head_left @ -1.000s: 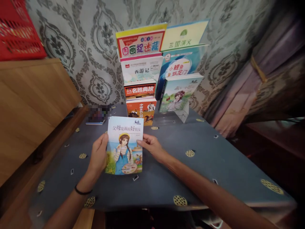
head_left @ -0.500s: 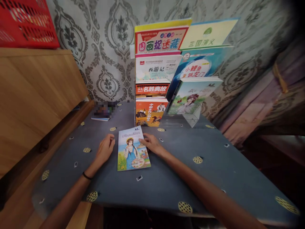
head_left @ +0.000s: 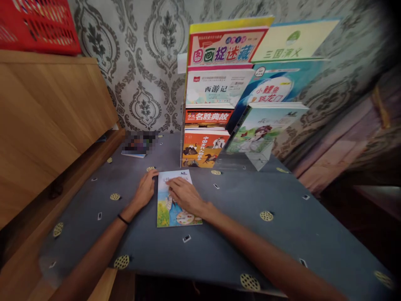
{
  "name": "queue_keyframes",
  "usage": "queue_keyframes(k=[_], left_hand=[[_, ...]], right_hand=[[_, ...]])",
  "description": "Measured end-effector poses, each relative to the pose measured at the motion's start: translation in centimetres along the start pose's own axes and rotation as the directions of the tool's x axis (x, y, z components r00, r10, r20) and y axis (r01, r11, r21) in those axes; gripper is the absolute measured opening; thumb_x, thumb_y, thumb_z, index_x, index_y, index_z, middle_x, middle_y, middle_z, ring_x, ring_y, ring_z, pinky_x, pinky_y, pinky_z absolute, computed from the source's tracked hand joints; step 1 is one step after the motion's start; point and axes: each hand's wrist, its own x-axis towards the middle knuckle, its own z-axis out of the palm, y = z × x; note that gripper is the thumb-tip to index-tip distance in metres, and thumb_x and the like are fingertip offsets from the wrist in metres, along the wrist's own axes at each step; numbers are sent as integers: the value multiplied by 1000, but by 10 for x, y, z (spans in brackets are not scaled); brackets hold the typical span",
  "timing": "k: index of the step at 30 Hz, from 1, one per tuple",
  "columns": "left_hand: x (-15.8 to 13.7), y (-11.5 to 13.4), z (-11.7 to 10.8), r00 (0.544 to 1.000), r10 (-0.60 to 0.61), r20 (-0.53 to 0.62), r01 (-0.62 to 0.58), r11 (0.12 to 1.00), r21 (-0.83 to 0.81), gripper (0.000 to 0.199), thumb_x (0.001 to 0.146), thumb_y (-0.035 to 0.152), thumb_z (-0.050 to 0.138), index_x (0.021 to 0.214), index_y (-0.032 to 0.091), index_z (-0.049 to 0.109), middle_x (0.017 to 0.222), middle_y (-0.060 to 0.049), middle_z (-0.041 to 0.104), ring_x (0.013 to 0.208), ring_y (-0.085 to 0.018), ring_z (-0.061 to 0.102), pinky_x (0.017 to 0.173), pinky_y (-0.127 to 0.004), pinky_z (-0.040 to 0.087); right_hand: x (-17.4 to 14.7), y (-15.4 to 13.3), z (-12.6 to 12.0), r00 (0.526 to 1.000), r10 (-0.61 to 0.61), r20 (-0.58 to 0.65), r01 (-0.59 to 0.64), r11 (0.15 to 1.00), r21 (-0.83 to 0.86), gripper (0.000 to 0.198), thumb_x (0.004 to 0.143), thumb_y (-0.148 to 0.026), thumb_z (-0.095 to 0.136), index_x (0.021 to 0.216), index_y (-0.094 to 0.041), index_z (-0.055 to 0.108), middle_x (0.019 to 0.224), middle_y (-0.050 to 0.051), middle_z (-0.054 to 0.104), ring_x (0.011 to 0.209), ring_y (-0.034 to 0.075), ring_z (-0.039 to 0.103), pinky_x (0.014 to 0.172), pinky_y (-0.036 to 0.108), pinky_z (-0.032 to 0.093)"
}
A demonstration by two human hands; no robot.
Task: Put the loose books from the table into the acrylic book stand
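A thin children's book (head_left: 180, 218) with a girl in blue overalls on its cover lies flat on the grey-blue tablecloth (head_left: 250, 234). My right hand (head_left: 185, 195) rests palm down on the middle of the cover, fingers spread. My left hand (head_left: 145, 191) lies on the cloth at the book's left edge, fingertips touching its upper left corner. Neither hand grips anything.
A clear tiered display rack (head_left: 257, 156) holding several picture books (head_left: 225, 54) stands against the patterned wall just behind the book. A small book (head_left: 136, 146) lies at the far left of the table. A wooden cabinet (head_left: 46, 121) with a red basket (head_left: 37, 25) stands to the left; curtains (head_left: 360, 129) hang right.
The book went from being held up in both hands to lying flat on the table. My right hand moved from its right edge onto the cover; my left hand stays at its left edge.
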Motion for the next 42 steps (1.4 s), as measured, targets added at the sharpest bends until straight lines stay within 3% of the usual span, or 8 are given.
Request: queue_keyframes(k=[3, 7, 13, 22, 28, 33, 38, 42], left_hand=[[-1, -3, 1, 1000, 2, -4, -2, 1000, -8, 47, 88, 5, 37, 132, 19, 45, 122, -11, 69, 122, -22, 61, 108, -45, 46], [-1, -7, 1, 999, -40, -19, 40, 999, -17, 49, 88, 5, 37, 135, 18, 44, 122, -12, 70, 118, -22, 65, 104, -46, 50], [0, -8, 2, 1000, -28, -12, 28, 999, -37, 51, 86, 3, 37, 134, 19, 45, 122, -10, 71, 117, -21, 66, 103, -45, 52], [-1, -1, 1, 999, 24, -25, -23, 999, 26, 43, 87, 4, 37, 124, 21, 51, 119, -8, 72, 114, -20, 67, 100, -42, 54], [-2, -1, 1, 999, 42, -32, -39, 996, 84, 38, 90, 6, 37, 122, 20, 52, 120, -10, 72, 117, -23, 66, 101, -46, 52], [-1, -1, 1, 998, 51, -27, -48, 994, 100, 39, 90, 5, 38, 123, 20, 52, 119, -9, 72, 116, -23, 66, 101, -45, 53], [-1, -1, 1, 999, 50, -21, -47, 991, 126, 37, 91, 8, 37, 122, 20, 52, 118, -9, 73, 115, -23, 66, 102, -46, 52], [-1, -1, 1, 999, 46, -18, -44, 991, 129, 38, 91, 8, 37, 123, 20, 53, 117, -9, 72, 114, -23, 67, 102, -46, 52]], right_hand=[[23, -8, 17, 995, -89, 53, 87, 996, 27, 36, 98, -14, 45, 133, -12, 56, 140, 17, 59, 134, 25, 52, 113, 44, 39], [41, -6, 35, 998, -31, 48, 28, 998, 57, 50, 99, -19, 46, 147, -6, 39, 152, 23, 45, 145, 28, 38, 120, 51, 28], [43, 3, 46, 1000, -22, -11, 23, 993, 114, 66, 98, -29, 52, 154, -10, 23, 151, 24, 45, 144, 28, 39, 119, 54, 27], [41, 8, 47, 1000, -10, -8, 11, 993, 117, 66, 97, -37, 53, 154, -12, 29, 150, 23, 48, 144, 29, 40, 118, 55, 28], [33, 13, 40, 997, 70, -12, -70, 997, 33, 61, 98, -42, 52, 148, -10, 41, 151, 23, 47, 145, 32, 38, 119, 53, 27], [28, 22, 33, 997, 46, 59, -53, 992, 114, 61, 99, -42, 50, 150, -9, 39, 153, 21, 45, 147, 29, 35, 120, 51, 26], [22, 34, 31, 994, 100, 32, -104, 984, 142, 58, 99, -41, 48, 148, -10, 43, 156, 23, 40, 150, 30, 30, 122, 53, 22], [21, 47, 29, 994, 83, 70, -97, 964, 247, 57, 100, -45, 46, 150, -17, 41, 154, 17, 46, 147, 28, 36, 120, 52, 28]])
